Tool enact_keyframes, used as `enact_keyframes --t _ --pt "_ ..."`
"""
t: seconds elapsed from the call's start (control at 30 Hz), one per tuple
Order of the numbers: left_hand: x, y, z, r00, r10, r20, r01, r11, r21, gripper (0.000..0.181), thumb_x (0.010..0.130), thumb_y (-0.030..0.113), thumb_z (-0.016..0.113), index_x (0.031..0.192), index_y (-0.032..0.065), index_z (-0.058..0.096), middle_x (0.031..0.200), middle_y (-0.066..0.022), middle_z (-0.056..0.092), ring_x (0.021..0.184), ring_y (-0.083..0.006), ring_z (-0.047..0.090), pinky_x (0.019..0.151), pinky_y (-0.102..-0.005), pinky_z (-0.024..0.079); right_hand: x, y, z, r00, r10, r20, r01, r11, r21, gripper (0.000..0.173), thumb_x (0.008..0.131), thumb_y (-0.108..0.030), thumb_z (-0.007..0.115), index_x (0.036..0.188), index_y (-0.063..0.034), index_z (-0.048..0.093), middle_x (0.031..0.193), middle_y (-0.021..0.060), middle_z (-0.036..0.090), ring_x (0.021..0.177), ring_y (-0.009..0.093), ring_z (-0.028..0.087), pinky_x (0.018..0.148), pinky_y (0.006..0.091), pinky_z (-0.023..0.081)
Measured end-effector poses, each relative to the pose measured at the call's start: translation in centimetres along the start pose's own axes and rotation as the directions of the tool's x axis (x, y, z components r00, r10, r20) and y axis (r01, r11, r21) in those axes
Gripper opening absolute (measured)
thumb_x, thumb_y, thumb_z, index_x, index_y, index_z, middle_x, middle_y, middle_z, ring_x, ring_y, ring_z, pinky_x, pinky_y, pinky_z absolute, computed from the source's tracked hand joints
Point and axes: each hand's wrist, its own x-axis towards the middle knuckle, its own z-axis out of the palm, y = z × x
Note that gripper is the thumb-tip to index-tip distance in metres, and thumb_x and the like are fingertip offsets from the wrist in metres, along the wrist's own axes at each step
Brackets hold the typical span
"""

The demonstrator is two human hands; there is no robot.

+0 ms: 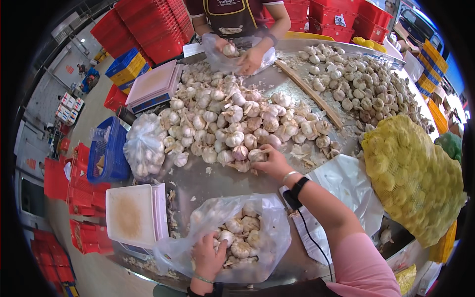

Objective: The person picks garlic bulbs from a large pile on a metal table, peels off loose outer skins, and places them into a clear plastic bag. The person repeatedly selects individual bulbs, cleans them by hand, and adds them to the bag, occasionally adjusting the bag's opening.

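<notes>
My right hand (274, 163) has its fingers around a garlic bulb (257, 155) at the near edge of a large heap of garlic bulbs (222, 115). Below it, a clear plastic bag (274, 226) lies with its mouth spread and several garlic bulbs (240, 249) inside. My left hand (208, 256) reaches into the bag's left side, thumb and fingers against the bulbs; whether it grips one is unclear. To its left stands a weighing scale (128, 213) with a dusty white pan. A tied plastic bag of garlic (144, 146) sits beside the heap.
Across the metal table (207, 182), a co-worker's hands (250, 59) hold garlic over another plastic bag. A wooden strip (310, 94) separates the heap from darker garlic (363, 85). A yellow mesh sack (412, 178), flat plastic bags (345, 185), a black cable (315, 241) and a second scale (154, 85) lie around.
</notes>
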Motion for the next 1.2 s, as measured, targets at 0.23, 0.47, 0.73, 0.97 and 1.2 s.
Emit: enact_keyframes --t 0.23,0.47,0.73,0.97,1.2 --pt "1.5 6.4 -2.4 0.989 0.137 -0.049 -0.14 0.817 -0.559 0.022 0.088 0.012 0.065 0.105 0.0006 0.06 0.1 -0.0128 0.063 0.088 -0.0224 0.061 0.08 -0.0324 0.047 -10.3 -6.2 -2.4 0.902 -0.066 0.427 -0.408 0.2 0.891 0.058 0.083 -0.05 0.065 0.12 -0.0066 0.051 0.106 0.0081 0.059 0.072 0.01 0.051 0.058 0.0219 0.041" --pt "2.4 11.4 -0.8 0.837 0.298 0.459 0.444 0.122 -0.888 0.046 0.103 0.038 0.034 0.126 0.0002 0.047 0.117 -0.0129 0.06 0.099 -0.0209 0.062 0.083 -0.0326 0.05 -16.3 -10.3 -2.3 0.935 -0.291 0.201 0.08 0.727 0.682 0.057 0.071 -0.028 0.079 0.114 -0.0036 0.052 0.105 0.0082 0.059 0.09 0.015 0.058 0.075 0.0284 0.048" --pt "2.9 12.6 -1.0 0.874 0.371 0.313 0.423 -0.267 -0.866 0.061 0.093 0.038 0.05 0.14 0.004 0.031 0.127 -0.0151 0.052 0.111 -0.0271 0.057 0.086 -0.0375 0.051 -18.0 -13.0 -3.2 0.805 -0.449 0.388 0.263 0.857 0.444 0.097 0.07 -0.009 0.073 0.15 -0.0067 0.018 0.149 0.0181 0.03 0.139 0.033 0.029 0.111 0.042 0.029" --pt "2.6 12.2 -1.0 0.909 0.336 0.246 0.302 -0.124 -0.945 0.059 0.091 0.033 0.049 0.139 0.0027 0.033 0.128 -0.0166 0.049 0.108 -0.0268 0.057 0.086 -0.0387 0.052 -18.0 -11.6 -1.5 0.87 -0.188 0.457 -0.266 0.6 0.754 0.07 0.085 -0.017 0.056 0.147 -0.0033 0.027 0.149 0.0137 0.032 0.138 0.024 0.03 0.111 0.0372 0.027" --pt "2.5 12.6 -1.3 0.913 0.314 0.262 0.271 0.015 -0.962 0.056 0.086 0.018 0.049 0.138 0.0059 0.035 0.13 -0.01 0.048 0.11 -0.019 0.054 0.081 -0.0357 0.053 -18.9 -11.8 -1.0 0.88 -0.116 0.461 -0.278 0.661 0.697 0.047 0.1 -0.039 0.044 0.133 -0.0052 0.044 0.111 0.0034 0.055 0.094 0.01 0.053 0.072 0.0245 0.045"
